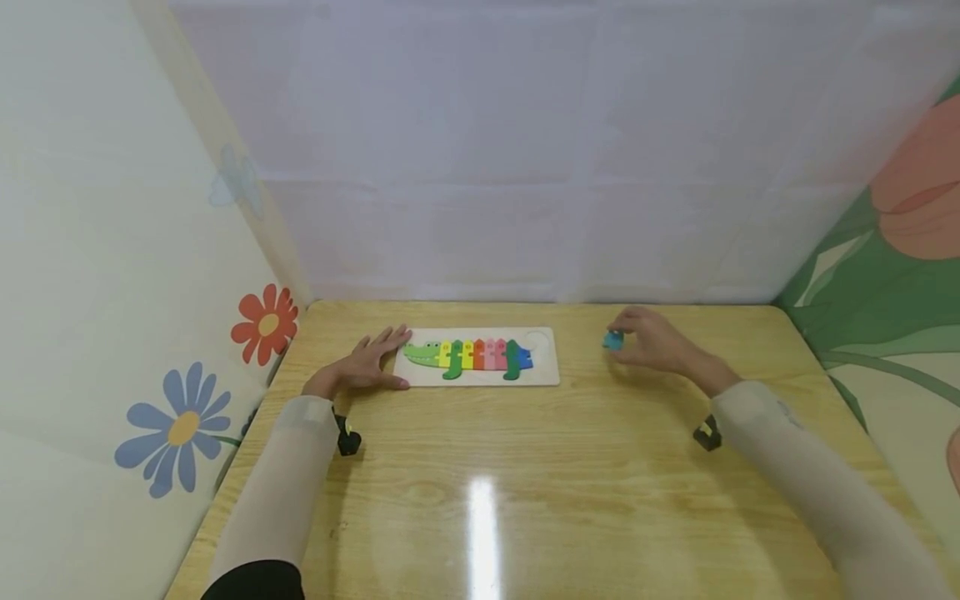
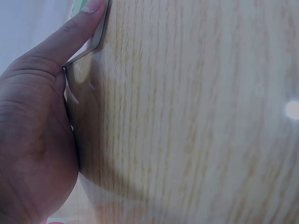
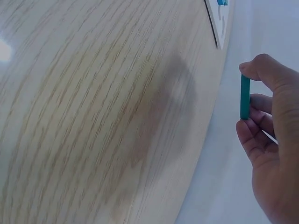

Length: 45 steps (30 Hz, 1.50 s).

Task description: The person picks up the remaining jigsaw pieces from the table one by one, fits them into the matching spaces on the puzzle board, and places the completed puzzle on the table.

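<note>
On the table lies a white puzzle board (image 1: 551,375) with a colourful crocodile (image 1: 480,357) of interlocking pieces, its head to the left and a blue piece (image 1: 525,358) at the right end. Right of that piece, a bare curved outline shows on the board. My left hand (image 1: 367,362) rests with spread, straight fingers at the board's left end; in the left wrist view its thumb (image 2: 70,37) lies over the corner. To the right of the board, my right hand (image 1: 654,340) pinches a flat teal puzzle piece (image 3: 245,97) between thumb and fingers, raised over the table.
The wooden table (image 1: 570,483) meets a pale cloth backdrop (image 1: 450,167) just behind the board. Flower-patterned panels stand at the left (image 1: 90,250) and right. A bright light reflection shows on the front of the tabletop. Each wrist carries a small black device (image 1: 347,437).
</note>
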Available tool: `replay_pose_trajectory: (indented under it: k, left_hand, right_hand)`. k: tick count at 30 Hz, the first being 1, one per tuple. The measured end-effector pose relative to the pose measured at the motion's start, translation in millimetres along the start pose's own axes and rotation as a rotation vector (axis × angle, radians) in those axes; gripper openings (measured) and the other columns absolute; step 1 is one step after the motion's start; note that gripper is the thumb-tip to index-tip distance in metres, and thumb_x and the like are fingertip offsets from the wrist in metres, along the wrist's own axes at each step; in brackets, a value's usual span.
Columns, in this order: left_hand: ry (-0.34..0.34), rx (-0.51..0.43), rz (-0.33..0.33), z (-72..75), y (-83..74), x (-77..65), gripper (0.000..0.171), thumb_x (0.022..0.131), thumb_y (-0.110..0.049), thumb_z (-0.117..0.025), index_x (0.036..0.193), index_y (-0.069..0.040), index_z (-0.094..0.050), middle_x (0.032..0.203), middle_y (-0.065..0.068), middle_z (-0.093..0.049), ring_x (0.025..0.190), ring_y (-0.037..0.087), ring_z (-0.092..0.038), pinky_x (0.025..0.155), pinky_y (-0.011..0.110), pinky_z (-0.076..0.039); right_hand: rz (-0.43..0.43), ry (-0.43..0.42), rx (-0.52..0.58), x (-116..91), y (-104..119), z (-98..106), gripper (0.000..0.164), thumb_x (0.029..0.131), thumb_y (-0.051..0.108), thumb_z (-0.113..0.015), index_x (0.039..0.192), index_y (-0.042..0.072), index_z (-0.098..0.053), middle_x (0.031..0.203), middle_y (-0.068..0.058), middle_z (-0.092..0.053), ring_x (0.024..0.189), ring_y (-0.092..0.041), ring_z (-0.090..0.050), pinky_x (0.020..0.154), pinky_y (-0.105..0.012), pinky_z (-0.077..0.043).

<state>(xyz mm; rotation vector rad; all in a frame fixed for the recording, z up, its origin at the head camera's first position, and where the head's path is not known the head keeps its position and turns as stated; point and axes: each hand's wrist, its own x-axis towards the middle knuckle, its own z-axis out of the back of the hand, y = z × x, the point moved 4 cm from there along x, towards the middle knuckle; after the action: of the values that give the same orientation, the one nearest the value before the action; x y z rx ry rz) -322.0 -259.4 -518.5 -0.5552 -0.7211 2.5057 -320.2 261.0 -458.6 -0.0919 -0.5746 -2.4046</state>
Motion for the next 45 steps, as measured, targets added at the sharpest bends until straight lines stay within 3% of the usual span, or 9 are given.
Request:
replay_pose_trajectory:
  k: [9, 27, 38, 45]
  left_hand:
    - [-0.002, -0.003, 0.007, 1.5, -0.7, 0.1, 0.112, 0.092, -0.048, -0.079, 0.17, -0.007, -0.011, 0.178, 0.019, 0.002, 0.162, 0.045, 0.009, 0.126, 0.066, 0.01]
    - [-0.012, -0.007, 0.009, 1.8, 2.3, 0.8, 0.112, 0.092, -0.048, -0.08, 0.171, -0.007, -0.011, 0.178, 0.018, 0.002, 0.162, 0.045, 0.008, 0.126, 0.066, 0.01]
    - [-0.018, -0.022, -0.004, 3.3, 0.0, 1.0, 0.112, 0.091, -0.047, -0.081, 0.17, -0.005, -0.012, 0.177, 0.02, 0.001, 0.162, 0.046, 0.008, 0.126, 0.067, 0.01]
    - [-0.019, -0.018, -0.005, -2.6, 9.9, 2.0, 0.117, 0.089, -0.059, -0.078, 0.171, -0.011, -0.011, 0.179, 0.014, 0.003, 0.163, 0.042, 0.01, 0.127, 0.064, 0.012]
  right_hand:
    - [0.058, -0.029, 0.01, 10.0, 9.8, -6.9, 0.038, 0.08, 0.009, -0.086, 0.113, -0.009, -0.076, 0.103, -0.016, -0.071, 0.096, -0.033, -0.066, 0.087, -0.052, -0.057]
    - [0.062, -0.008, 0.026, 27.9, 24.5, -20.0, 0.043, 0.079, 0.01, -0.086, 0.115, -0.009, -0.075, 0.108, -0.018, -0.071, 0.1, -0.034, -0.066, 0.093, -0.052, -0.057]
    - [0.027, 0.046, 0.056, 35.5, 33.3, -31.8, 0.048, 0.081, 0.013, -0.089, 0.122, -0.008, -0.074, 0.114, -0.017, -0.069, 0.104, -0.031, -0.065, 0.095, -0.049, -0.057]
    - [0.043, 0.053, 0.043, 38.4, 40.6, -39.9, 0.046, 0.082, 0.014, -0.088, 0.121, -0.007, -0.074, 0.115, -0.018, -0.069, 0.107, -0.033, -0.065, 0.096, -0.052, -0.056]
